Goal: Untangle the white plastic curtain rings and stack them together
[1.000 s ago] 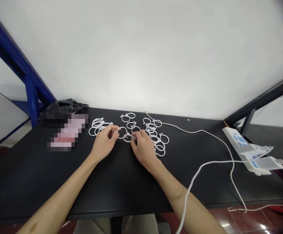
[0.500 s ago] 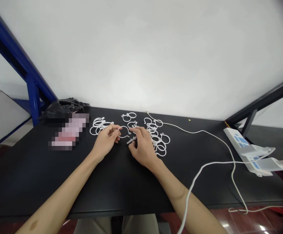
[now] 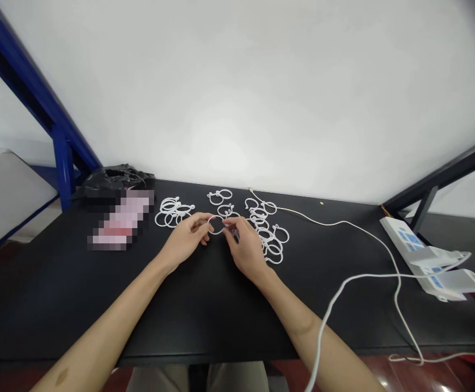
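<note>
A white plastic ring [image 3: 215, 233], which looks like a curtain ring, is raised off the black table between my two hands. My left hand [image 3: 186, 237] is closed in a pinch on the ring's left side. With thumb and fingertips, my right hand [image 3: 248, 247] grips its right side; the ring's ends and any small part there are hidden by the fingers. Similar white rings with small eyelets lie in a left cluster [image 3: 177, 199], a small group at the back [image 3: 210, 195], and a pile [image 3: 265, 235] partly behind my right hand.
A crumpled black plastic bag [image 3: 117, 177] and a pixelated pink item [image 3: 129, 209] lie at the left. To the right, a white power strip [image 3: 401, 235] holds plugged-in adapters. A white cable [image 3: 339, 221] runs across the black table [image 3: 205, 305]; another strand passes over my right forearm.
My right hand has closed onto the ring's right side, where the ring's gap and a small grey piece by the right thumb showed before. That piece is now hidden. The view has shifted slightly.
</note>
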`<action>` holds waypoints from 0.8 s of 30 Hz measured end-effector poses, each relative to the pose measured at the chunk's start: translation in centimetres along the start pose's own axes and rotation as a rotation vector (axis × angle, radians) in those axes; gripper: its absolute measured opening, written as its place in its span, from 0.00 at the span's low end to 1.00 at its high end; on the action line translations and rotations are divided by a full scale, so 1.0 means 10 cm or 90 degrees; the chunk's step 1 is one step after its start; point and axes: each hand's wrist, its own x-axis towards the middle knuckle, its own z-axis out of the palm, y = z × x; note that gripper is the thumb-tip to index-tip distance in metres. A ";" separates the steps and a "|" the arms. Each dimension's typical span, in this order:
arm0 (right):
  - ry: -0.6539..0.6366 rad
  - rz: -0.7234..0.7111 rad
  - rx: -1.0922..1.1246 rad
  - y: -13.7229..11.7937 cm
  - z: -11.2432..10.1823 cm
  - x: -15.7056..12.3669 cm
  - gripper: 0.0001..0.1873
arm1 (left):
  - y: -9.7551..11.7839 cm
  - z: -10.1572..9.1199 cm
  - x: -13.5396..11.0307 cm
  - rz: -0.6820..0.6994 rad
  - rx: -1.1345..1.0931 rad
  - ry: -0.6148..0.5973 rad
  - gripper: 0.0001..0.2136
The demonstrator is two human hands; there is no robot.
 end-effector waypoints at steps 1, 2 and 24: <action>0.004 0.003 0.002 0.01 0.00 0.00 0.09 | 0.00 0.00 -0.01 0.018 0.037 -0.008 0.15; 0.010 0.006 0.003 0.02 0.00 0.01 0.09 | 0.01 0.00 -0.02 0.042 0.071 -0.014 0.15; -0.064 0.096 0.129 -0.09 -0.14 0.07 0.12 | -0.12 -0.07 0.02 0.515 0.364 0.167 0.07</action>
